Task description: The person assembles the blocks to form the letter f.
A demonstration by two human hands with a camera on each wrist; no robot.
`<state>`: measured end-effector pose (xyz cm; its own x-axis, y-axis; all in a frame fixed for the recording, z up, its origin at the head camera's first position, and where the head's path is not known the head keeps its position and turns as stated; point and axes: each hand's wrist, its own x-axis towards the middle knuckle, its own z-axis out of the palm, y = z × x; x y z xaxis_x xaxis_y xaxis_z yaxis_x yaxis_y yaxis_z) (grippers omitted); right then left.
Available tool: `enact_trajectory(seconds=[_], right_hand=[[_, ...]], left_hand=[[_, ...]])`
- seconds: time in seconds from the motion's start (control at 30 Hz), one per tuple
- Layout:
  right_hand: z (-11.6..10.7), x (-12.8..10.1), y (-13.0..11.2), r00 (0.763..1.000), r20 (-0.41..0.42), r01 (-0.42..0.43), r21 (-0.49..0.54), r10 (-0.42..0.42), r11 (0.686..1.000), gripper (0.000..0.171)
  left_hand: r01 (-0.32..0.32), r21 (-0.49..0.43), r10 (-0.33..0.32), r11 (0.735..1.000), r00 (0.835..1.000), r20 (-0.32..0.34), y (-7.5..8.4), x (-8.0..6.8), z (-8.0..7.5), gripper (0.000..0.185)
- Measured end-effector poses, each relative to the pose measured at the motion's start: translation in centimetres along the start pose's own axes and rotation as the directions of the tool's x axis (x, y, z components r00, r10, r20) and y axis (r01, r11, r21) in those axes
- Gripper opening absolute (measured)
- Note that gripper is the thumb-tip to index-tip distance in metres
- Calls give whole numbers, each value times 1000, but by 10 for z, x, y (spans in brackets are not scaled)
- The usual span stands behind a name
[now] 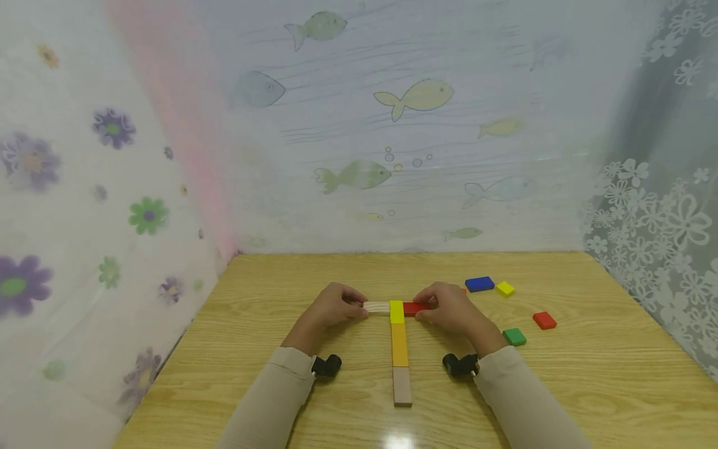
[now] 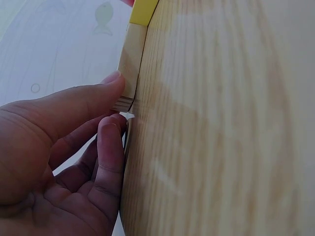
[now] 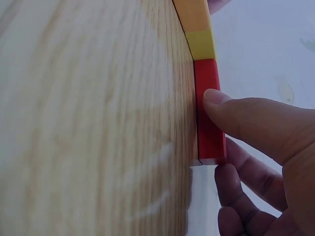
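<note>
Nearest the camera, two beige sleeves come in over the wooden table, each with a small black wrist camera at the cuff. Between the forearms a line of blocks runs away from the viewer: a pale brown block at the near end, then an orange block, then a yellow block at the far end.

The yellow block sits in the middle of a crossbar. To its left lies a natural wood block, and the left hand holds that block's left end, thumb pressed on one side face and fingers curled at the end, as the left wrist view shows. To the yellow block's right lies a red block; the right hand pinches it, thumb on one long side and fingers curled beyond its outer end.

Right of the right hand, loose pieces lie well apart: a green block nearest, a second red block farther right, then a blue block and a small yellow block just beside each other farther back.

Behind the table hangs a fish-printed curtain.
</note>
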<state>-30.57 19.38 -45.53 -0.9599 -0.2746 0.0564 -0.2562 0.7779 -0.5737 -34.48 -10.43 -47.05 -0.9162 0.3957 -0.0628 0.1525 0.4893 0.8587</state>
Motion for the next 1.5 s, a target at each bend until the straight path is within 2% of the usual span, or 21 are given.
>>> enact_trajectory(seconds=[0.97, 1.23, 1.5], right_hand=[[-4, -1, 4, 1000, -23, 19, 37, -18, 999, 29], [-13, -2, 10, 997, -31, -61, 90, 64, 994, 30], [-26, -5, 21, 996, -77, -48, 93, 55, 995, 36]], left_hand=[[20, -9, -20, 1000, 1000, 0, 1, -1, 0, 29], [2, -6, -2, 1000, 1000, 3, 0, 0, 0, 30], [6, -10, -6, 1000, 1000, 9, 0, 0, -1, 30]])
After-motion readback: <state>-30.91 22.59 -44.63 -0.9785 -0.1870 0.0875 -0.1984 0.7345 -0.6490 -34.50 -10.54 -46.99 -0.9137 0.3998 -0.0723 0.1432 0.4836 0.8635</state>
